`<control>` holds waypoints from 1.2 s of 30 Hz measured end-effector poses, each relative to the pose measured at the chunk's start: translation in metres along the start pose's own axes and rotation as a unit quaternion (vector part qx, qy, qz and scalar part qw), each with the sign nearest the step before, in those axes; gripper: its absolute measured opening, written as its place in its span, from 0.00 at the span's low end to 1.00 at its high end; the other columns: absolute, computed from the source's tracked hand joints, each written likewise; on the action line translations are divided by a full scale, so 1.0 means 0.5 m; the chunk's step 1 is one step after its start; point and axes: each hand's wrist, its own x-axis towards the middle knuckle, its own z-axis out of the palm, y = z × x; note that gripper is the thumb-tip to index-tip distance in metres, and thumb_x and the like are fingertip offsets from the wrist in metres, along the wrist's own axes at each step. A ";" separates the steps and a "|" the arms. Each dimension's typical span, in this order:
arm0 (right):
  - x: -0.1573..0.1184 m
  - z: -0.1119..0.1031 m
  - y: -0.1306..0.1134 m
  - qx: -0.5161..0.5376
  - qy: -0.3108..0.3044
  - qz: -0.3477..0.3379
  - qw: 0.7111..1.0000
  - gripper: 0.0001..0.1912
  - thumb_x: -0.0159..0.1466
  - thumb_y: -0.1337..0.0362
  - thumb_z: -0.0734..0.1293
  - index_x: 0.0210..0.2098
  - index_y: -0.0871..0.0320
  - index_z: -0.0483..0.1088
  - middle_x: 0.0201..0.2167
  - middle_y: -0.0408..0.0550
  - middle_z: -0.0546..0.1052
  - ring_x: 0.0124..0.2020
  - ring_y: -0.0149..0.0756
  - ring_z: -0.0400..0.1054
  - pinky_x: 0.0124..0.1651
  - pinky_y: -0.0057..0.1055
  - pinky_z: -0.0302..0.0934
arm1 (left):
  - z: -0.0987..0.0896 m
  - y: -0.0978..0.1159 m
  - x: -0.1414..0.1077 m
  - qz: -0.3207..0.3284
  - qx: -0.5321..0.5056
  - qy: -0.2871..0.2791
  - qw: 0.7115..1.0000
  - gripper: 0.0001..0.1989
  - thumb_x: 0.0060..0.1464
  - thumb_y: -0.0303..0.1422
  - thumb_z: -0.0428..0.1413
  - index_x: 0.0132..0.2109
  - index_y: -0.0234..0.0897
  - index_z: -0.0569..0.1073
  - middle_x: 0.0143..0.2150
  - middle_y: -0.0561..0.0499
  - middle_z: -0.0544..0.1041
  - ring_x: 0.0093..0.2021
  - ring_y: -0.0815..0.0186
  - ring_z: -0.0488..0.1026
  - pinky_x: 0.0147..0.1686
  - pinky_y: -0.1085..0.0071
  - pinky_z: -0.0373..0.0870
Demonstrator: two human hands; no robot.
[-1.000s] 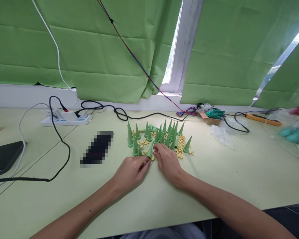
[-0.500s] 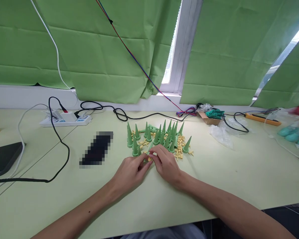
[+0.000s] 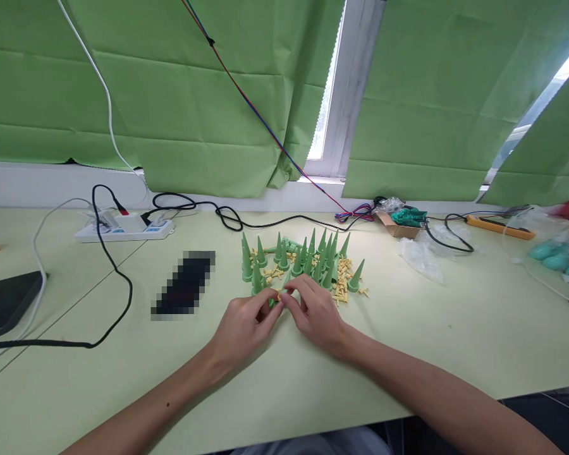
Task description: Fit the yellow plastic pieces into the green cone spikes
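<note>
Both hands meet at the front edge of a cluster of green cones [image 3: 308, 256]. My left hand [image 3: 246, 322] is closed in a pinch, with a small yellow plastic piece [image 3: 279, 296] showing at its fingertips. From the right, my right hand [image 3: 317, 309] comes in with its fingers curled and its thumb tip against that piece. The tip of a green cone [image 3: 287, 278] rises just behind the right fingers; whether they grip it is hidden. Most cones stand upright on round bases. Loose yellow pieces [image 3: 342, 281] lie among them and to their right.
A phone-like dark blurred shape [image 3: 184, 284] lies left of the hands. Behind it are a white power strip [image 3: 126, 230] and a black cable [image 3: 275, 224]. A small cardboard box [image 3: 398, 226], plastic bags [image 3: 422, 259] and an orange tool [image 3: 500, 227] sit at the back right.
The yellow piece and my left fingertips have shifted slightly left and up. My right hand stays almost in place, and the cones have not moved.
</note>
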 end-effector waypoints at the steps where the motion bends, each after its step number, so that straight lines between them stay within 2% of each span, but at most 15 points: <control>1: 0.001 0.000 -0.001 -0.003 -0.011 0.001 1.000 0.10 0.73 0.61 0.58 0.41 0.58 0.68 0.36 0.48 0.75 0.26 0.29 0.67 0.29 0.27 0.58 | 0.000 -0.001 0.000 0.003 0.002 0.000 1.000 0.11 0.64 0.36 0.51 0.37 0.37 0.73 0.18 0.60 0.65 0.18 0.73 0.60 0.22 0.76 0.58; 5: -0.001 0.001 -0.005 0.006 -0.044 -0.012 0.999 0.10 0.73 0.62 0.58 0.41 0.57 0.68 0.32 0.46 0.75 0.28 0.31 0.67 0.30 0.27 0.58 | -0.001 -0.005 0.000 0.015 0.009 -0.002 1.000 0.09 0.63 0.33 0.51 0.36 0.37 0.73 0.19 0.59 0.68 0.18 0.72 0.63 0.22 0.76 0.58; 11: -0.006 0.003 0.000 0.011 -0.065 -0.027 0.997 0.10 0.73 0.65 0.56 0.41 0.56 0.68 0.33 0.47 0.75 0.32 0.33 0.69 0.33 0.28 0.61 | 0.001 -0.007 0.003 0.021 0.018 -0.011 1.000 0.13 0.63 0.33 0.51 0.30 0.37 0.70 0.18 0.58 0.69 0.18 0.71 0.64 0.22 0.75 0.58; 20: -0.002 0.004 0.003 0.024 0.002 -0.004 1.000 0.07 0.72 0.65 0.58 0.41 0.57 0.67 0.35 0.48 0.73 0.29 0.32 0.67 0.31 0.28 0.60 | -0.001 -0.002 0.001 0.018 0.016 -0.005 1.000 0.08 0.63 0.34 0.53 0.37 0.38 0.73 0.20 0.59 0.68 0.19 0.72 0.63 0.22 0.76 0.59; 22: 0.000 0.002 0.002 0.026 0.009 0.005 1.000 0.06 0.72 0.66 0.58 0.42 0.57 0.66 0.36 0.48 0.73 0.30 0.33 0.67 0.32 0.29 0.61 | 0.000 -0.001 0.000 0.019 0.008 0.009 1.000 0.08 0.63 0.34 0.52 0.37 0.38 0.74 0.21 0.58 0.70 0.20 0.72 0.64 0.23 0.76 0.60; 26: 0.002 0.001 0.001 0.030 0.020 0.014 0.999 0.06 0.71 0.66 0.58 0.42 0.57 0.66 0.36 0.48 0.72 0.30 0.33 0.67 0.33 0.29 0.61 | -0.005 0.005 0.003 0.022 -0.013 0.092 0.995 0.08 0.63 0.32 0.52 0.36 0.37 0.73 0.25 0.54 0.71 0.23 0.72 0.65 0.24 0.75 0.63; 30: 0.005 -0.001 -0.001 0.029 0.025 0.018 0.999 0.06 0.71 0.66 0.58 0.41 0.56 0.66 0.34 0.48 0.72 0.32 0.34 0.67 0.34 0.29 0.61 | -0.013 0.012 0.008 -0.024 -0.039 0.147 0.988 0.03 0.61 0.32 0.54 0.41 0.38 0.71 0.27 0.56 0.68 0.22 0.73 0.63 0.22 0.77 0.62; 36: 0.007 0.000 0.001 0.030 0.019 0.014 0.999 0.07 0.71 0.68 0.57 0.40 0.57 0.66 0.34 0.48 0.71 0.32 0.35 0.65 0.35 0.29 0.61 | -0.009 0.005 0.010 -0.095 -0.062 0.100 0.989 0.10 0.61 0.37 0.55 0.47 0.40 0.67 0.26 0.60 0.66 0.19 0.74 0.64 0.21 0.77 0.62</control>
